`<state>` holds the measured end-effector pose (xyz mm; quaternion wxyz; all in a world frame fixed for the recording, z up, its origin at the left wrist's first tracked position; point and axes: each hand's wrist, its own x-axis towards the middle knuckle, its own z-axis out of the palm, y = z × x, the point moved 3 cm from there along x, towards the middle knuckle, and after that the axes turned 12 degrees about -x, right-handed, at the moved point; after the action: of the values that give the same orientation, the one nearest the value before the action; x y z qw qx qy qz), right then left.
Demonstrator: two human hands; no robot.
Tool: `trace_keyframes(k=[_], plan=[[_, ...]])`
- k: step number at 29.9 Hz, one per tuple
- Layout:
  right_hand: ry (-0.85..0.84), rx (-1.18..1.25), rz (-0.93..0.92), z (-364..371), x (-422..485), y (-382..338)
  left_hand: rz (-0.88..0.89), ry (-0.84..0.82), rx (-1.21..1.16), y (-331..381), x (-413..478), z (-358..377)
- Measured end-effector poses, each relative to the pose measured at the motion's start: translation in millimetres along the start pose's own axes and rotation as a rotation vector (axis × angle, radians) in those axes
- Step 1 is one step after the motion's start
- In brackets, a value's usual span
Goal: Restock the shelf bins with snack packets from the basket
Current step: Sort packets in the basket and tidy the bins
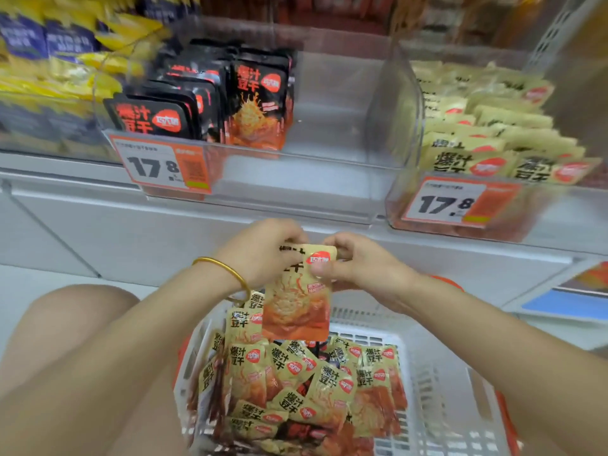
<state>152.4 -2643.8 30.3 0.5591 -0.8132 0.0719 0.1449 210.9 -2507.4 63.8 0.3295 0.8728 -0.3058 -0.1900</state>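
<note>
White basket (437,383) of beige packets (289,373), both hands (263,251) pinching one packet (296,301)

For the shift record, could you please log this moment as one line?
left hand + right hand: pinch beige packet | above basket | black-packet bin half empty

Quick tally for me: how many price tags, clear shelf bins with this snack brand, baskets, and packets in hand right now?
Price tags: 2, left tag and right tag
Clear bins: 2, black-packet bin and tan-packet bin
Baskets: 1, white basket
Packets held: 1, tan packet
Total: 6
</note>
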Motion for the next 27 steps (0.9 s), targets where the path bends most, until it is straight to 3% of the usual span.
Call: trace_keyframes(k=[3,7,10,14,18,22,27], plan=[[-0.008,0.015,-0.038,-27.3,-41.2,-15.1,0.102,0.089,-0.250,49.1,2.6,-6.1],[0.136,0.121,-0.116,-87.2,-98.2,-45.1,0.347,0.315,-0.273,129.9,12.0,-14.3],[0.355,0.315,-0.137,-151.8,-133.5,-56.5,0.498,0.459,-0.207,185.4,28.1,-18.9],[0.753,0.411,-0.055,-245.9,-152.6,-45.6,0.533,0.355,0.097,237.0,80.8,3.2],[1.072,0.106,0.047,-320.5,-120.7,-17.8,0.382,0.119,0.346,251.0,131.8,38.5],[0.911,-0.077,0.178,-344.8,-45.1,16.4,0.240,-0.009,0.451,239.5,157.7,54.2],[0.847,-0.260,0.219,-352.2,5.5,13.5,0.202,-0.026,0.414,237.3,158.0,54.4]])
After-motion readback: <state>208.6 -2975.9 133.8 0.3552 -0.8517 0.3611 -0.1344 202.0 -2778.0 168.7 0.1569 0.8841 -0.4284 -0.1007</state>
